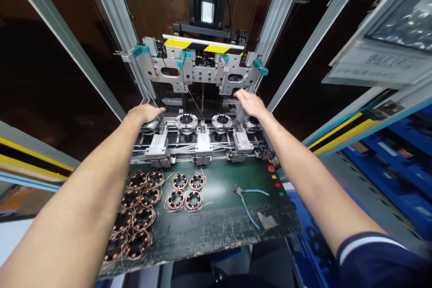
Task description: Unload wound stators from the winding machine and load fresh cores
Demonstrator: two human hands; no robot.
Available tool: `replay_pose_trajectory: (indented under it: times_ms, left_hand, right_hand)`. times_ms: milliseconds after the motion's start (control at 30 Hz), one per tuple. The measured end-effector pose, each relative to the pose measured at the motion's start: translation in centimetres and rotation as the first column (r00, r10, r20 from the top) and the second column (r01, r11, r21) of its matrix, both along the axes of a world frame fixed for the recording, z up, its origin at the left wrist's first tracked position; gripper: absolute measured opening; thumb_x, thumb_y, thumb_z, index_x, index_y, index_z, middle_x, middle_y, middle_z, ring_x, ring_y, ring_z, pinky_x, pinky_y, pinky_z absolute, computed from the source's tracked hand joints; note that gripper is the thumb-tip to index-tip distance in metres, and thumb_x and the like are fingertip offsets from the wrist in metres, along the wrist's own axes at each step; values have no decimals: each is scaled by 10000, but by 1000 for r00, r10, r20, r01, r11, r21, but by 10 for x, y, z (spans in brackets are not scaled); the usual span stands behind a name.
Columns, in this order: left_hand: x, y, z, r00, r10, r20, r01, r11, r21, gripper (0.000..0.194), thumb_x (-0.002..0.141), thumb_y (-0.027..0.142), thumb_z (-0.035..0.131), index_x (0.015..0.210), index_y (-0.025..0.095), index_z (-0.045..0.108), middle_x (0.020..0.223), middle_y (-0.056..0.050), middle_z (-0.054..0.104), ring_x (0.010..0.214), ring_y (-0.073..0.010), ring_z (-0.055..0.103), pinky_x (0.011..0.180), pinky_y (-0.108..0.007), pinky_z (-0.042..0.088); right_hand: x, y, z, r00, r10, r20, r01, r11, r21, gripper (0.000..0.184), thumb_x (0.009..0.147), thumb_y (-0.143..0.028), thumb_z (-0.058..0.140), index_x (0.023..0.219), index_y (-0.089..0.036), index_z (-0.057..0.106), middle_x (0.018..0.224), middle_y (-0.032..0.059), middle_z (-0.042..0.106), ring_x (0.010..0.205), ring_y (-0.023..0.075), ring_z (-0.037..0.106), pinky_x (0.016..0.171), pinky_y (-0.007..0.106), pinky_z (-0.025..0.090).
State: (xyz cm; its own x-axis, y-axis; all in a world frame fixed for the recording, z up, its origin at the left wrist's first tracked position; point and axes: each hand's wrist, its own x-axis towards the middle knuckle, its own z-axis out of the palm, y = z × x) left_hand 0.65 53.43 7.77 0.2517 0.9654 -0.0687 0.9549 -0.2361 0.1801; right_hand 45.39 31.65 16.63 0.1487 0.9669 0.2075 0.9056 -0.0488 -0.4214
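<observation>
My left hand (143, 111) is over the leftmost round winding fixture (150, 127) of the machine. One digit stretches to the right; the other fingers are mostly hidden behind the hand. A thin copper wire (148, 94) runs down toward this hand. My right hand (250, 102) is raised above the rightmost round fixture (252, 123), below the machine's metal head plate (202, 74). Its fingers are bent together, and what they hold, if anything, is too small to make out. Two more round fixtures, a left one (186, 122) and a right one (222, 122), stand between my hands.
Several copper-wound stators (143, 217) lie at the left of the green bench (219, 216), with another group (180, 182) beside them. Blue-handled cutting pliers (248, 204) lie open at the right, near a red button (271, 168). Metal clamp blocks (203, 141) line the machine's front.
</observation>
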Motion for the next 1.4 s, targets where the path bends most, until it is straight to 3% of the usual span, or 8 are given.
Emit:
replay_pose_trajectory:
  times_ms: [133, 300, 500, 600, 700, 800, 1200, 1400]
  left_hand:
    - [8, -17, 15, 994, 105, 14, -104, 993, -56, 808, 787, 926, 517, 1025, 241, 874, 1369, -144, 760, 1282, -431, 677, 1063, -466, 517]
    - [22, -73, 56, 973, 210, 99, -217, 974, 68, 706, 855, 818, 537, 1174, 265, 839, 1376, -130, 759, 1292, -407, 668, 1057, -465, 521]
    - [11, -219, 87, 928, 209, 307, -322, 865, 385, 622, 1092, 514, 255, 1437, 191, 660, 1460, -143, 679, 1342, -352, 601, 1125, -532, 489]
    - [6, -351, 44, 927, -40, 373, -180, 824, 537, 467, 1100, 484, 340, 1310, 264, 695, 1399, -63, 713, 1342, -265, 615, 1198, -464, 476]
    - [14, -481, -32, 752, -614, 241, 417, 725, 548, 241, 1011, 376, 584, 1178, 362, 758, 1218, -12, 786, 1195, -243, 699, 1089, -447, 548]
    - [28, -555, -104, 735, -671, 97, 555, 677, 484, 361, 977, 403, 670, 1330, 362, 731, 1444, -17, 715, 1313, -248, 661, 1104, -432, 538]
    - [23, -556, -171, 729, -677, -102, 623, 594, 509, 776, 1005, 593, 633, 1691, 296, 425, 1687, -68, 520, 1512, -293, 532, 1205, -441, 441]
    - [4, -552, -195, 727, -660, -191, 625, 520, 582, 758, 1031, 467, 641, 1719, 315, 360, 1688, -52, 512, 1517, -263, 546, 1248, -406, 400]
  right_hand:
    - [28, -1, -27, 999, -35, 19, 38, 988, -150, 484, 1013, -668, 563, 1142, -272, 811, 1130, 91, 807, 1091, 337, 739, 1038, 488, 533]
    - [11, -28, -12, 998, 14, -63, -9, 997, 80, 434, 1082, -474, 444, 1186, -225, 784, 1253, 112, 778, 1211, 290, 688, 1115, 437, 497]
    - [7, -193, -29, 981, 91, -172, -26, 937, 347, 438, 1083, -499, 445, 1287, -242, 735, 1364, 80, 729, 1323, 244, 630, 1211, 417, 453]
    - [13, -315, -94, 921, -53, -385, 187, 928, 321, 359, 1022, -561, 550, 1185, -339, 781, 1246, 53, 757, 1242, 286, 678, 1198, 510, 496]
    - [8, -406, -157, 842, -274, -465, 415, 880, 232, 303, 924, -643, 615, 1060, -433, 787, 1168, 74, 748, 1255, 359, 662, 1240, 668, 440]
    - [0, -442, -191, 802, -289, -522, 434, 884, 177, 300, 859, -625, 680, 1130, -534, 769, 1262, 30, 734, 1309, 353, 657, 1275, 609, 429]
    - [24, -441, -239, 858, -222, -463, 316, 939, 136, 559, 798, -461, 722, 1353, -399, 765, 1390, 26, 707, 1323, 302, 656, 1262, 512, 418]
    - [-1, -469, -274, 643, -381, -664, 601, 788, 129, 743, 774, -615, 799, 1435, -302, 670, 1304, 97, 744, 1229, 349, 702, 1183, 611, 492]
